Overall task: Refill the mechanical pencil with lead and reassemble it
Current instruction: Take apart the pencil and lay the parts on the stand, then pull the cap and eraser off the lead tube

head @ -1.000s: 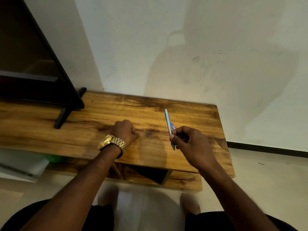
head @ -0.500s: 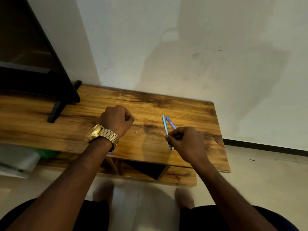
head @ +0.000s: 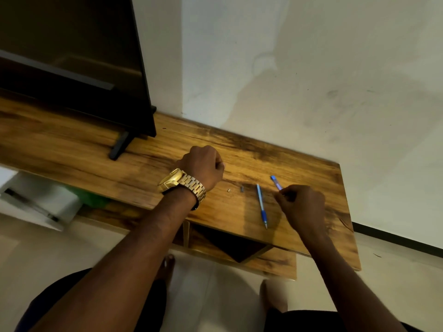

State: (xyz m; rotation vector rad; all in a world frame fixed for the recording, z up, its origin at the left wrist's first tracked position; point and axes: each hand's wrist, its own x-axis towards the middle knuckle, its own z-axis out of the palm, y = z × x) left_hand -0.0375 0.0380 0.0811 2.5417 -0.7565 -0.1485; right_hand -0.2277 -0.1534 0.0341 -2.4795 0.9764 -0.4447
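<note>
The blue mechanical pencil (head: 261, 207) lies loose on the wooden table (head: 311, 173), tip toward me. Just right of it my right hand (head: 300, 208) has its fingertips pinched on the near end of a small blue-purple lead tube (head: 275, 182), which slants away across the wood. My left hand (head: 203, 166) rests on the table as a closed fist, with a gold watch on the wrist; nothing shows in it. Between the two hands lie a tiny pale piece (head: 228, 190) and a tiny dark piece (head: 241, 188).
A black television (head: 72, 68) stands at the table's left, its foot (head: 118, 147) reaching toward my left hand. The table's right end (head: 345, 212) lies just beyond my right hand. A shelf (head: 239, 250) sits under the top; a white wall rises behind.
My right hand has laid the pencil down on the table and shifted right onto the lead tube. The left fist has stayed closed in about the same place.
</note>
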